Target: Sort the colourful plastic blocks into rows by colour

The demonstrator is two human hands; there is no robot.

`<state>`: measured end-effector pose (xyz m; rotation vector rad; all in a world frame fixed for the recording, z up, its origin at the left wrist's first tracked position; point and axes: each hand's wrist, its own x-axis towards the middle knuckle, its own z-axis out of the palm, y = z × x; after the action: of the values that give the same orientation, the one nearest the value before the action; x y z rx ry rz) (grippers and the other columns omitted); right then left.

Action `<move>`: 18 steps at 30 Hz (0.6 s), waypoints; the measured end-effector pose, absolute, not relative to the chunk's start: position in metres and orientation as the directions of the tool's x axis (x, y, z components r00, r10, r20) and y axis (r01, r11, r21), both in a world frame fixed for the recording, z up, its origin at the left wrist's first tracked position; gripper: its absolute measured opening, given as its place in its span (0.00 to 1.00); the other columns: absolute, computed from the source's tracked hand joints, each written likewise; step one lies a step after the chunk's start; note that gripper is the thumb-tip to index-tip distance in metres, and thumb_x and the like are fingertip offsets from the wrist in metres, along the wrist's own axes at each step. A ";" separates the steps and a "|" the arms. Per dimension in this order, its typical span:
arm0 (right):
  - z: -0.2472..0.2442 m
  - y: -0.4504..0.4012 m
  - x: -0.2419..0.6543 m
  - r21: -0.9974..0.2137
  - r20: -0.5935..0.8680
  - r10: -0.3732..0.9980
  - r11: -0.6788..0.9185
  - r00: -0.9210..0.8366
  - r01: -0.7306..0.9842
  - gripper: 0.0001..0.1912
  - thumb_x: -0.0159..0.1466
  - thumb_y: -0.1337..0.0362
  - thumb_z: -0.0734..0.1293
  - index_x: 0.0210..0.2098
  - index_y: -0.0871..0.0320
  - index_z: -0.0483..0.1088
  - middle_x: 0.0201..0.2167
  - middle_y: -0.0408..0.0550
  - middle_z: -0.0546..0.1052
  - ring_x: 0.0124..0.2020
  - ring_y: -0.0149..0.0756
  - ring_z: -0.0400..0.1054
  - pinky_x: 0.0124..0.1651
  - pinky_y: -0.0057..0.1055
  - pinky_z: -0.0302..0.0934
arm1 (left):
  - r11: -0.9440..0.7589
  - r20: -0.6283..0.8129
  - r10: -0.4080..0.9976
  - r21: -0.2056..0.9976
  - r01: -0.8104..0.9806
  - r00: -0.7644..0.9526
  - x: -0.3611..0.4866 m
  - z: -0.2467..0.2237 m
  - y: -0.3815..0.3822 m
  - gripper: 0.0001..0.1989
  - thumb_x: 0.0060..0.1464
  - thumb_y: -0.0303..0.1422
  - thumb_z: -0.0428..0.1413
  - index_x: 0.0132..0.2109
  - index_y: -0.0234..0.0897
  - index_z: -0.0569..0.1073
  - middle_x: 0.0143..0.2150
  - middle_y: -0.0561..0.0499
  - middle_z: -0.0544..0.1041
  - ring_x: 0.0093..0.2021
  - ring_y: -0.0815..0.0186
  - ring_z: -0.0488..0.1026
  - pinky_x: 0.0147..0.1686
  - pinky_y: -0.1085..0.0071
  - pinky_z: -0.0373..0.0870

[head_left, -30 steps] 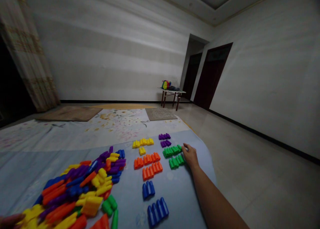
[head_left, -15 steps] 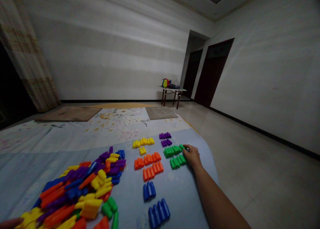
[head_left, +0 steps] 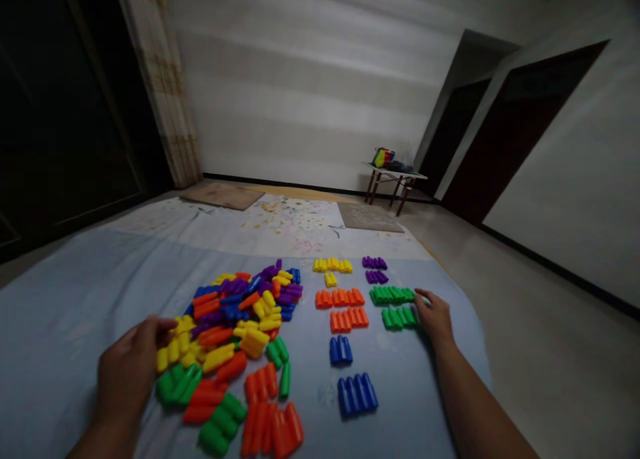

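My right hand (head_left: 434, 317) is at the right end of the upper row of green bullet-shaped plastic pieces (head_left: 393, 295), thumb and forefinger closed on the end green piece. Just below it lies a shorter green row (head_left: 399, 318). My left hand (head_left: 131, 355) rests at the left edge of a mixed pile, fingers bent and slightly apart. Its fingertips touch the yellow pieces (head_left: 183, 342); no piece is visibly gripped. Purple pieces (head_left: 240, 287) and orange pieces (head_left: 215, 337) lie mixed in the pile. Loose green pieces (head_left: 223, 422) lie at its near side.
Right of the pile stand rows of yellow (head_left: 333, 265), orange (head_left: 349, 319), blue (head_left: 357, 395) and purple pieces (head_left: 375, 263). A pale blue floral cloth (head_left: 420, 392) covers the surface. Two flat boards (head_left: 223, 195) lie at its far edge. A small table (head_left: 397, 173) stands beyond.
The view has turned left and down, so my left hand and the near part of the pile now show. My right hand stays at the end of the green row.
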<state>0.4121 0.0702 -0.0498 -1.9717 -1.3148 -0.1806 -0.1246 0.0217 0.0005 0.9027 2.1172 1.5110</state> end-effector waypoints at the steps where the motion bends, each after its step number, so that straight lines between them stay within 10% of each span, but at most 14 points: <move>1: -0.050 0.070 0.413 -0.494 0.533 0.715 -0.170 0.452 0.852 0.20 0.56 0.56 0.57 0.37 0.60 0.74 0.33 0.52 0.76 0.37 0.43 0.67 0.43 0.38 0.57 | 0.216 0.013 0.689 0.951 0.222 -0.725 -0.125 0.001 0.022 0.15 0.45 0.41 0.49 0.30 0.36 0.73 0.25 0.53 0.74 0.27 0.66 0.72 0.24 0.75 0.67; 10: -0.012 0.062 0.365 -0.286 0.816 0.567 0.220 0.116 0.933 0.13 0.58 0.62 0.57 0.36 0.60 0.71 0.38 0.53 0.74 0.44 0.43 0.63 0.50 0.44 0.52 | 0.112 0.027 0.719 0.982 0.154 -0.695 -0.125 -0.006 0.022 0.15 0.44 0.42 0.49 0.29 0.34 0.72 0.22 0.54 0.71 0.24 0.67 0.69 0.22 0.75 0.65; 18: 0.037 0.032 0.210 -0.409 0.571 0.740 0.632 -0.356 0.658 0.10 0.60 0.65 0.60 0.40 0.56 0.69 0.37 0.49 0.74 0.40 0.38 0.66 0.44 0.37 0.60 | 0.064 0.069 0.732 0.984 0.169 -0.678 -0.124 -0.006 0.022 0.15 0.45 0.42 0.48 0.27 0.36 0.72 0.20 0.55 0.70 0.22 0.68 0.68 0.22 0.75 0.64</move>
<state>0.2103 0.0324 0.0367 -1.0881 -2.1027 0.1392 -0.1237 0.0216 -0.0058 0.8954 1.8965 1.6509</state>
